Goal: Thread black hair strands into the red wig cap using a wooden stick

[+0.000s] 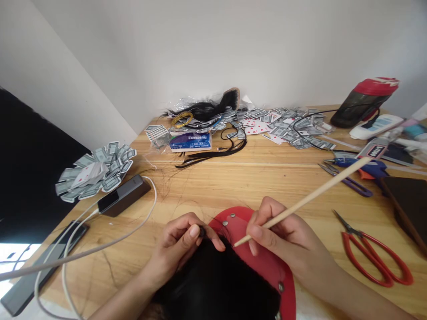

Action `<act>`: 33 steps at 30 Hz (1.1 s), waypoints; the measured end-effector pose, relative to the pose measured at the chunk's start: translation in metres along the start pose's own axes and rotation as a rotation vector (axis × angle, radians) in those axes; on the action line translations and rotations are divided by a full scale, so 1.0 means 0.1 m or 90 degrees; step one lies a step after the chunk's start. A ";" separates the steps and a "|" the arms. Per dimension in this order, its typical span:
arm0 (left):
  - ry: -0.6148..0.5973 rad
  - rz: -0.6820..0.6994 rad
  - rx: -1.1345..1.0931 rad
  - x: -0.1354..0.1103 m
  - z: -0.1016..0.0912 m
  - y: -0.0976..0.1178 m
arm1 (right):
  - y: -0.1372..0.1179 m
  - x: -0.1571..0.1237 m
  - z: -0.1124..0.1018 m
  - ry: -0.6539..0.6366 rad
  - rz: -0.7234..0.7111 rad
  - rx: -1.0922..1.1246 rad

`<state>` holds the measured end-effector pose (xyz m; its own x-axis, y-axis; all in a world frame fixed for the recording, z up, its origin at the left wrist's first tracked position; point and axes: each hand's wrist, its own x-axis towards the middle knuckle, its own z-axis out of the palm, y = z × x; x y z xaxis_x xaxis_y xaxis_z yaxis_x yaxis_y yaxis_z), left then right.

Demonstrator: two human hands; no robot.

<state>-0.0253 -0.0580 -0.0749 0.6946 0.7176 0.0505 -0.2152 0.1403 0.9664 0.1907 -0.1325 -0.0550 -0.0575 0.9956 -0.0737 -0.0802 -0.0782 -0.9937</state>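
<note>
Long black hair (213, 284) lies across a rounded red board with metal studs (267, 262) at the pale wooden table's (233, 186) near edge. The left hand (178, 246) pinches a small dark tuft (202, 231); the right hand (283, 235) grips a long pale wooden stick (310, 193) pencil-style, its tip near the tuft.

Left hand (178, 244) curled and pinching, right hand (283, 235) in a pen grip (the two just apart)

Head-worn view, facing forward and down
Close above the left hand (176, 249) and right hand (283, 235) at 6 o'clock, looking across the wooden table (253, 186) to the white wall (213, 49) at 12 o'clock.
</note>
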 end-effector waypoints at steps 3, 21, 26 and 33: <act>-0.004 0.008 0.002 0.00 0.01 0.00 | 0.00 -0.02 0.00 0.010 -0.027 -0.033; 0.009 0.020 0.068 -0.03 -0.03 0.04 | 0.01 -0.02 0.07 0.070 -0.040 0.016; 0.188 0.012 0.053 0.10 -0.13 0.03 | 0.01 0.01 0.09 0.118 -0.045 0.073; 0.458 0.116 -0.023 0.32 -0.40 0.14 | 0.07 0.18 -0.11 0.222 -0.036 0.142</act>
<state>-0.0339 -0.0058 -0.0696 0.0265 0.9995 0.0198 -0.3155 -0.0105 0.9489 0.2004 -0.1141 -0.0643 0.2902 0.9535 -0.0815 -0.2899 0.0064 -0.9570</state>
